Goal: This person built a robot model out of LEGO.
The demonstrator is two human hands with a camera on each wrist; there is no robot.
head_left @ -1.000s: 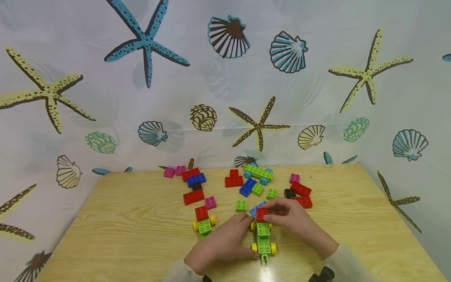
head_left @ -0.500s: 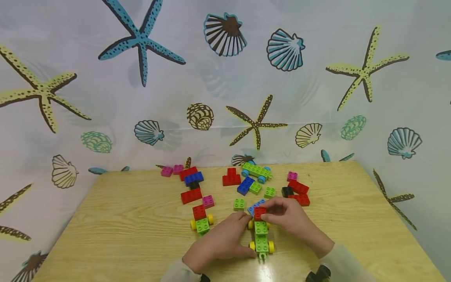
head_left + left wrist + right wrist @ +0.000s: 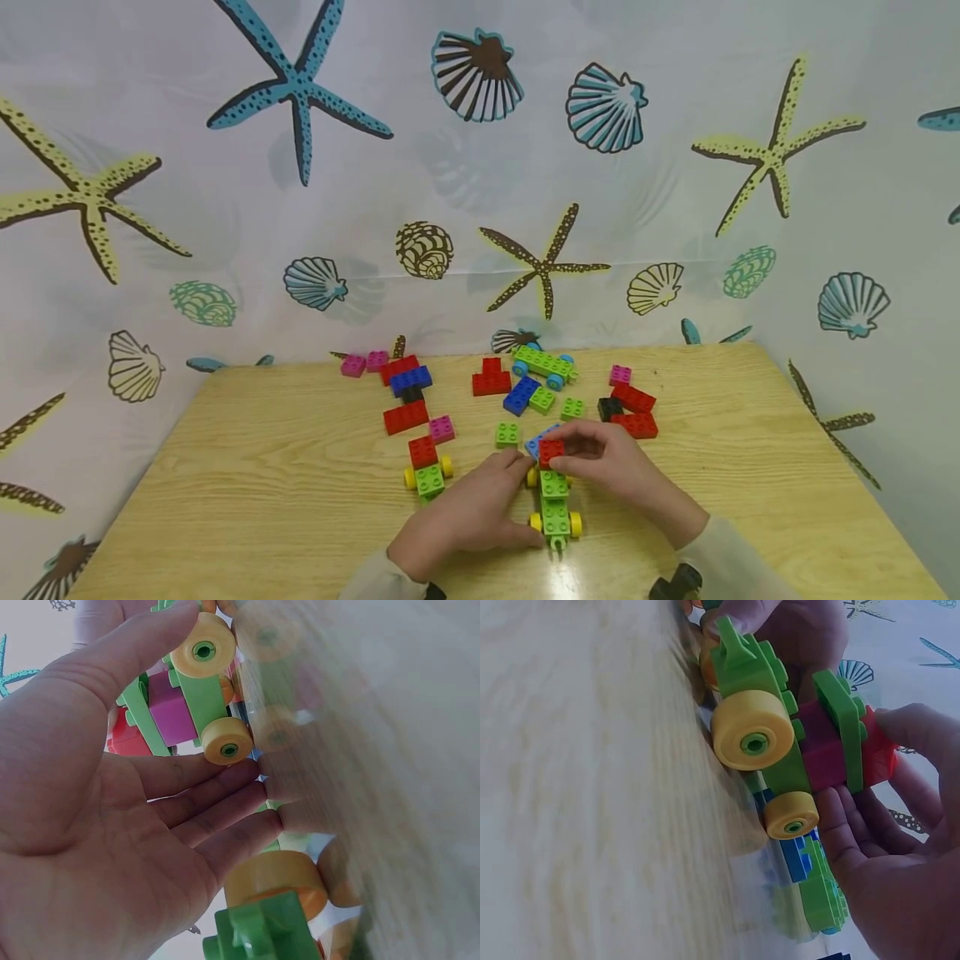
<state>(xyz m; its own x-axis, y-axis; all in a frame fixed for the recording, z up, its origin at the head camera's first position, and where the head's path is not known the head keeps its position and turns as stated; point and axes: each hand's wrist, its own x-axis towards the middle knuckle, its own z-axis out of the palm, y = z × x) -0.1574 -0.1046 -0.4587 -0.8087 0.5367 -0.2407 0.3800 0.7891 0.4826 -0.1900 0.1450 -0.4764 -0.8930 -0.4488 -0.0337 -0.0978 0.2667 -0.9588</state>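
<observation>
In the head view, a green toy car point(image 3: 555, 518) with yellow wheels stands on the table before me. The wrist views show a magenta block point(image 3: 821, 746) on its base, with a green piece point(image 3: 841, 729) above. A red block point(image 3: 551, 452) tops the stack, and my right hand point(image 3: 618, 471) pinches it between thumb and fingers. My left hand point(image 3: 478, 508) lies along the car's left side with nearly straight fingers. Its thumb is by the rear wheel point(image 3: 203, 651), and its index finger reaches the front wheel point(image 3: 227, 741).
Left of my left hand stands another green car point(image 3: 430, 482) with a red block point(image 3: 422, 452), partly hidden. A blue piece point(image 3: 542, 440) lies just beyond the hands. Loose blocks and a green base with blue wheels point(image 3: 543, 363) lie farther back, before a patterned cloth point(image 3: 465, 167).
The head view has shifted slightly, so everything appears a little farther left. Both hands keep their places at the car, the right one still on the red block.
</observation>
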